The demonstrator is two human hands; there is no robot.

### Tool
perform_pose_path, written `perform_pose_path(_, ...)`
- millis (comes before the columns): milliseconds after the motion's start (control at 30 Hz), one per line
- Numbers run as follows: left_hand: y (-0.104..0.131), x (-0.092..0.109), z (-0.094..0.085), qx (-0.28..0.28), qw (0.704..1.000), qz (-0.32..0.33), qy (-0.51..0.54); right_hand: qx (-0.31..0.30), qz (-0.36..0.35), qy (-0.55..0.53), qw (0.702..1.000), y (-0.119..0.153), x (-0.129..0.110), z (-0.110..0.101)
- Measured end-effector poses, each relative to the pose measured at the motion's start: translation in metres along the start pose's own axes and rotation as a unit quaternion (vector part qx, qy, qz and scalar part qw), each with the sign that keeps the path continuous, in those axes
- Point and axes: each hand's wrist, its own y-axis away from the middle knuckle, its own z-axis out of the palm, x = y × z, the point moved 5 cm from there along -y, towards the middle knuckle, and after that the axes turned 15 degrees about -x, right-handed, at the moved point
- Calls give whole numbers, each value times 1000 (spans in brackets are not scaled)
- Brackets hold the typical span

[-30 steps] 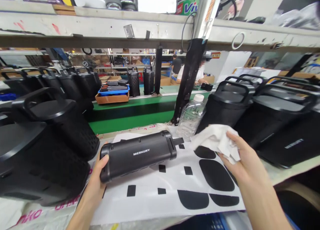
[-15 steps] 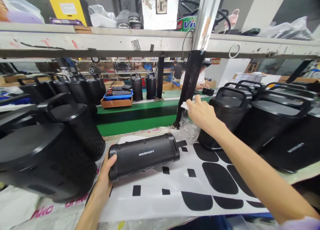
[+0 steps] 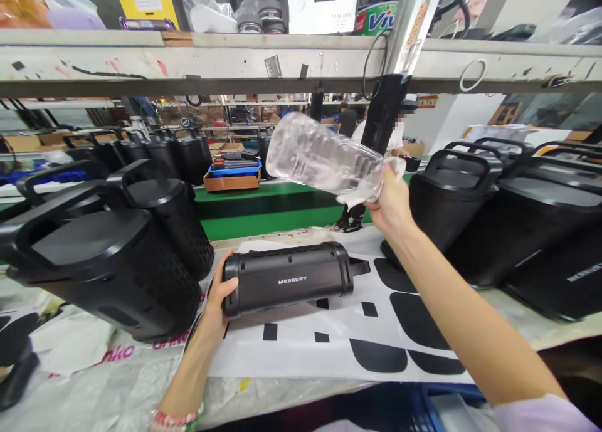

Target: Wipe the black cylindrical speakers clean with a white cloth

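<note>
My left hand (image 3: 217, 303) is closed round the left end of a black cylindrical device marked MERKURY (image 3: 291, 294), which lies on its side. My right hand (image 3: 391, 203) is raised at centre right and grips the neck of a clear plastic bottle (image 3: 322, 156). The bottle is tilted almost level, its base pointing left. A white cloth or tissue (image 3: 355, 195) is bunched at its mouth in the same hand. Beneath the device is a white sheet (image 3: 320, 366) bearing black rounded pieces (image 3: 379, 355) and small black squares.
More black handled devices stand upright at the left (image 3: 117, 263) and right (image 3: 550, 231). A white shelf beam (image 3: 226, 62) crosses above, with a dark-wrapped post (image 3: 383, 121) at right. Behind are a green surface (image 3: 235, 216), a cardboard box (image 3: 232, 180) with tools, and people at work.
My right hand has lifted the bottle from beside the post and tipped it leftward. My left hand still holds the device. The whole view has shifted slightly.
</note>
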Motion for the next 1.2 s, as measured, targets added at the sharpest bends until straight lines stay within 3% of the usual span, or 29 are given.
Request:
perform_pose_path(133, -2, -2, -1, -3, 1000, 2, -2, -38, 80, -123, 989, 24, 20, 16)
perform_pose_path(300, -4, -4, -2, -3, 1000, 5, -3, -31, 82, -170, 982, 30, 25, 4)
perform_pose_path(433, -5, -5, -3, 18, 1000, 0, -3, 33, 16, -124, 992, 22, 21, -21)
perform_pose_path(533, -5, -5, -2, 27, 1000, -4, -5, 85, -91, -29, 992, 24, -7, -45)
perform_pose_path(633, -5, -4, -1, 26, 1000, -3, -5, 34, -160, 116, 980, 23, -42, -57)
perform_pose_path(700, -5, -4, 0, 22, 1000, 2, -5, -38, -167, 247, 954, 16, -52, -53)
perform_pose_path(767, -5, -4, 0, 18, 1000, 10, -8, -107, -161, 341, 920, 6, -46, -44)
perform_pose_path(900, -5, -4, 0, 21, 999, 24, -19, -181, -137, 370, 901, -9, -9, -32)
perform_pose_path(1000, -5, -3, 1, 22, 999, 35, -26, -156, -137, 380, 901, -8, 0, -38)
perform_pose_path(1100, -4, -1, 2, 27, 998, 46, -34, -83, -151, 389, 905, 18, -17, -37)
perform_pose_path(1167, -4, 0, 3, 32, 997, 50, -40, -36, -179, 386, 904, 56, -31, -13)
perform_pose_path(1200, -5, 0, 3, 34, 997, 51, -43, -66, -210, 381, 898, 81, -35, 11)
